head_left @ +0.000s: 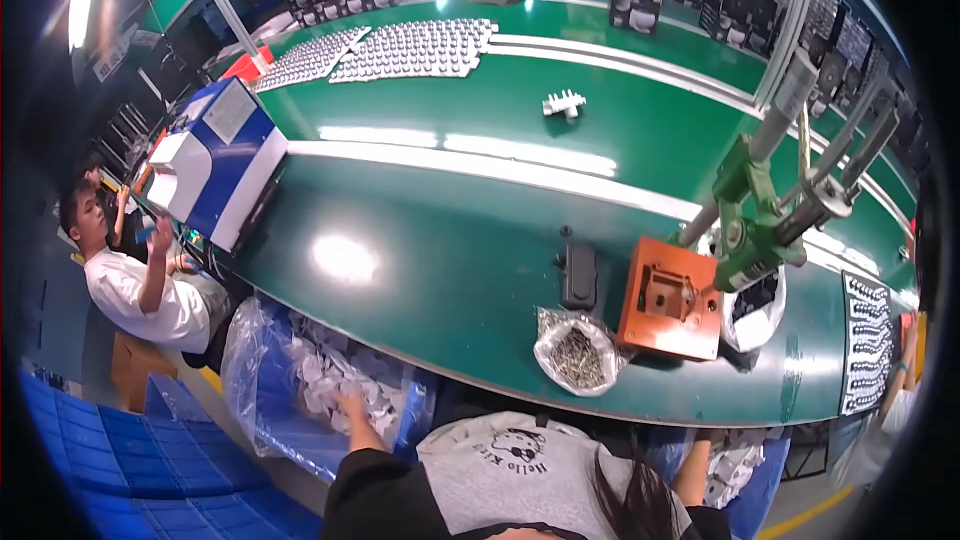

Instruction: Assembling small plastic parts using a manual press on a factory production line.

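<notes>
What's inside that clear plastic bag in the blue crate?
The clear plastic bag in the blue crate holds small white parts; the left hand reaches in. Deeper layers are hidden.

Open green table [420, 270] left-centre; black block [579, 276], screw bag [577, 352], orange press [670, 312] crowd right.

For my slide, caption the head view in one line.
Left hand reaches into a plastic-lined blue bin of white parts below a green workbench holding an orange press fixture.
</notes>
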Available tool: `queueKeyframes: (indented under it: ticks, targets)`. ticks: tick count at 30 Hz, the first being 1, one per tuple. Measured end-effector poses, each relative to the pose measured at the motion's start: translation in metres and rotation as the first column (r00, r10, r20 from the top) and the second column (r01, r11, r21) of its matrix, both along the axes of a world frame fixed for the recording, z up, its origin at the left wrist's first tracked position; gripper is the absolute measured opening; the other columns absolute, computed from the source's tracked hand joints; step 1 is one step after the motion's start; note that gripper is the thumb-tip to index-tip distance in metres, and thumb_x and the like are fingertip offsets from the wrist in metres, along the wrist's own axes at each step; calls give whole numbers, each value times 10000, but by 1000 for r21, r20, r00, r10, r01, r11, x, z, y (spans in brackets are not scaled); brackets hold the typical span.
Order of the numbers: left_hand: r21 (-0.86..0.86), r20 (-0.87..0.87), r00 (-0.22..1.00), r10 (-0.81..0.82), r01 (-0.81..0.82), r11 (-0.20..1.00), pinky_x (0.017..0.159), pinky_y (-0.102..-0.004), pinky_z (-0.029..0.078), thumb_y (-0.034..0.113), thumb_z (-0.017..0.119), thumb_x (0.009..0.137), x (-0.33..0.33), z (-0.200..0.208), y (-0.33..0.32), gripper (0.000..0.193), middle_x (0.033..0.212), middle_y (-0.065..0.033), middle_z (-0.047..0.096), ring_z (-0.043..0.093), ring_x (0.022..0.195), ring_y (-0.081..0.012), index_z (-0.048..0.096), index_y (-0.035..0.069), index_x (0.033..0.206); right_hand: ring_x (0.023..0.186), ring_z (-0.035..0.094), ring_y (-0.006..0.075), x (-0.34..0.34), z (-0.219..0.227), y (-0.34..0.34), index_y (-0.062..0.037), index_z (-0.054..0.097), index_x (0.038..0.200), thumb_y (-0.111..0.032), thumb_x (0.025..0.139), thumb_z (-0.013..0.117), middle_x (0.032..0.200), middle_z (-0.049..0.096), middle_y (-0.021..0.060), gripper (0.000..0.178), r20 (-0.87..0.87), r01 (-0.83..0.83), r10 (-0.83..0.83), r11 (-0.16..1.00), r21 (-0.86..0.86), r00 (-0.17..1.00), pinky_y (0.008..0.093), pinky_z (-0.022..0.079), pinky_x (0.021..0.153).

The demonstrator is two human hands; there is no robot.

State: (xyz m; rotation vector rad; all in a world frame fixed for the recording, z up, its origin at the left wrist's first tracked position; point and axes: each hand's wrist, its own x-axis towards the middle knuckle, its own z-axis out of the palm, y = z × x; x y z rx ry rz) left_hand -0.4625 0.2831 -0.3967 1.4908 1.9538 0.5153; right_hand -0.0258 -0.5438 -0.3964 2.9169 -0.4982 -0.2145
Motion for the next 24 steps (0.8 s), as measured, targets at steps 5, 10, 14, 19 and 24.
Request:
queueKeyframes:
  ticks: [5, 10, 14, 19, 24]
  targets:
    - [-43, 62, 944, -324, 327, 944, 979, -422, 354, 371, 620, 756, 70, -134, 6, 788, 1270, -232, 471, 429, 1198, -357, 307, -65, 1334, 1122, 507, 300, 16, 55, 20, -90, 538, 1196, -315, 880, 430, 1214, 547, 128, 402, -149, -518, 504, 853, -68, 851, 399, 406, 926]
    - [-307, 121, 947, -296, 319, 897, 885, -416, 413, 400, 577, 779, 101, -95, 30, 681, 1213, -214, 519, 509, 1095, -346, 393, -9, 1292, 1131, 509, 257, -5, 75, -5, -55, 531, 1187, -261, 869, 445, 1219, 528, 179, 389, 8, -423, 442, 853, 306, 897, 368, 411, 913]
    - [-524, 114, 964, -242, 265, 809, 810, -410, 460, 424, 542, 797, 119, 4, 11, 608, 1168, -199, 558, 572, 1012, -338, 462, 35, 1258, 729, 637, 288, -30, 196, 23, 41, 541, 1002, -14, 711, 610, 830, 632, 194, 304, -379, 138, 138, 776, 615, 915, 407, 519, 704]
    - [-456, -686, -10, -728, 785, 419, 559, -439, 470, 382, 558, 785, 45, -15, 43, 357, 691, -149, 642, 621, 646, -280, 670, 44, 753, 581, 621, 217, -59, 353, 93, 14, 510, 890, 69, 651, 638, 700, 619, 132, 276, -317, 283, 242, 166, 945, 917, 285, 502, 540]
    - [-281, 24, 886, -463, 451, 847, 483, -403, 474, 281, 646, 691, -2, 116, 75, 345, 606, -173, 619, 610, 515, -279, 636, -63, 672, 772, 611, 175, -59, 417, 130, 31, 533, 1005, -89, 758, 631, 881, 594, 103, 291, 58, 57, 303, -360, 931, 951, 287, 497, 695]
